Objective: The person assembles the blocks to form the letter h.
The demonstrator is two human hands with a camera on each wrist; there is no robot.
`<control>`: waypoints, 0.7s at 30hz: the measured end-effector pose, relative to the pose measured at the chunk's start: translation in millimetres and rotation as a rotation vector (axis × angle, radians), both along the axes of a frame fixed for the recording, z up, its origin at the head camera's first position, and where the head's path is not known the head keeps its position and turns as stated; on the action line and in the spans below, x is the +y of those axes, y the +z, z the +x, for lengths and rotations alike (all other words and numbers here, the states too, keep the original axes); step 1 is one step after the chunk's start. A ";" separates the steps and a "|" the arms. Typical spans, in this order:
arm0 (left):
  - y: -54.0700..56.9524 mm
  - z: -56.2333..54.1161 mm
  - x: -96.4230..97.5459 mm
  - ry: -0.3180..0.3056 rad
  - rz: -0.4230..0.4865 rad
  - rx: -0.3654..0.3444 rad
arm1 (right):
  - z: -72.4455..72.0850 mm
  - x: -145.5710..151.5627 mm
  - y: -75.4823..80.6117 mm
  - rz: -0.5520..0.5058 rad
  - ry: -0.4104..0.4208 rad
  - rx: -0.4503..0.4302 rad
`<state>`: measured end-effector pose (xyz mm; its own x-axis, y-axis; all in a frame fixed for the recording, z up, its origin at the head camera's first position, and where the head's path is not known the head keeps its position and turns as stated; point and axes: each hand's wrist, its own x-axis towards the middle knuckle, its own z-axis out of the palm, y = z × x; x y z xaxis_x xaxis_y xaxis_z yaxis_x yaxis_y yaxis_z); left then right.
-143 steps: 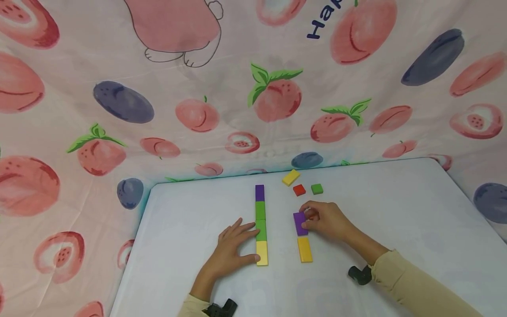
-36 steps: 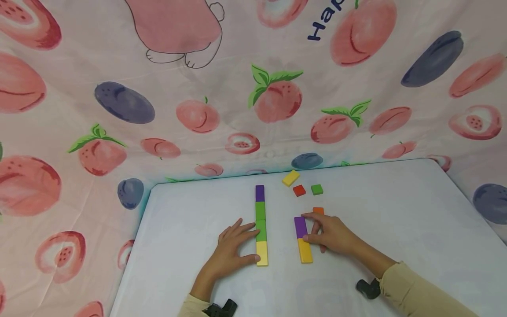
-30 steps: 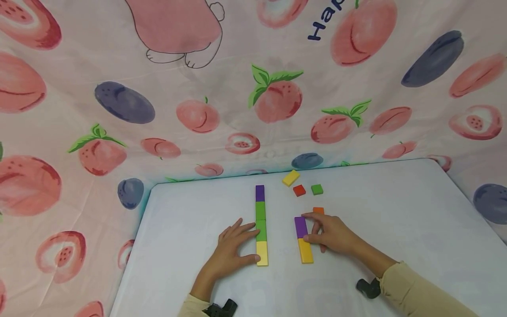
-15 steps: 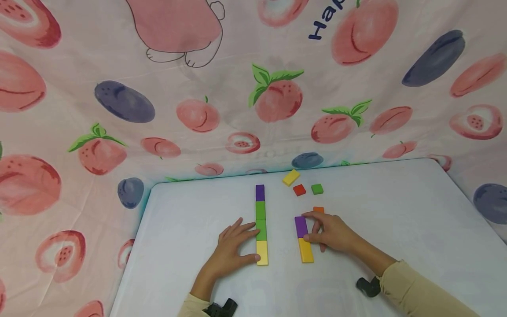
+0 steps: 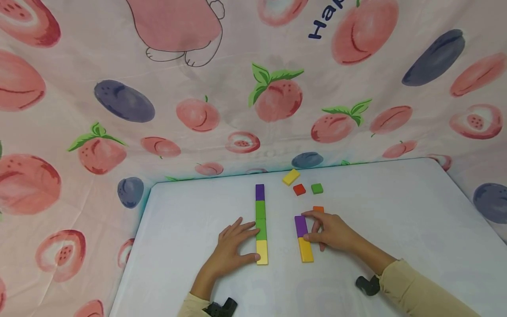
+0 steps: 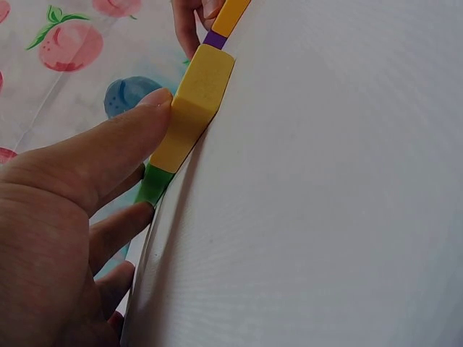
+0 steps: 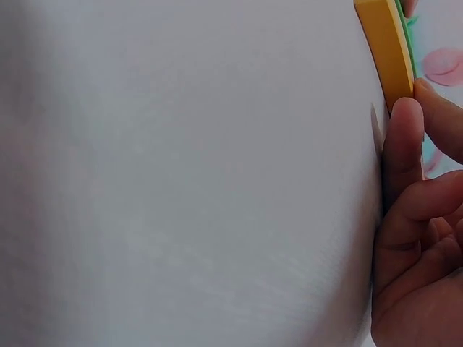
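A straight row of toy blocks, a purple one [image 5: 259,192], two green ones [image 5: 260,209] and a pale yellow one [image 5: 262,252], lies on the white table. My left hand [image 5: 229,252] rests along its left side with fingers spread, thumb tip at the yellow block [image 6: 194,108] and a fingertip on the nearer green one. To the right, a second purple block [image 5: 301,226] lies end to end with an orange-yellow block [image 5: 305,250]. My right hand [image 5: 333,232] pinches this purple block, index finger at its far end and thumb at its near right corner; the other fingers are bent.
An orange block [image 5: 318,209] shows partly behind my right hand. Farther back lie a yellow block [image 5: 291,177], a red block [image 5: 299,189] and a small green block [image 5: 317,189]. A fruit-printed cloth [image 5: 273,145] hangs behind the table's far edge.
Since the oldest frame, the right-hand purple block has come nearer and its gap to the orange-yellow block has closed. An orange block now shows beyond my right hand. The last second shows hardly any movement.
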<state>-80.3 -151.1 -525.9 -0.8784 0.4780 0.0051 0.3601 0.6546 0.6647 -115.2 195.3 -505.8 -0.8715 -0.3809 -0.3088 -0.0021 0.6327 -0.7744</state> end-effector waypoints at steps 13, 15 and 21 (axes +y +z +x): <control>-0.3 1.5 0.5 0.011 0.010 -0.012 | -6.9 2.1 4.3 -0.015 -0.046 0.034; -0.7 1.5 0.1 0.011 0.006 -0.011 | -9.2 -1.4 8.9 -0.021 -0.072 0.057; -1.1 1.3 -0.2 0.011 0.008 -0.010 | -25.5 -11.2 21.5 -0.021 -0.165 0.202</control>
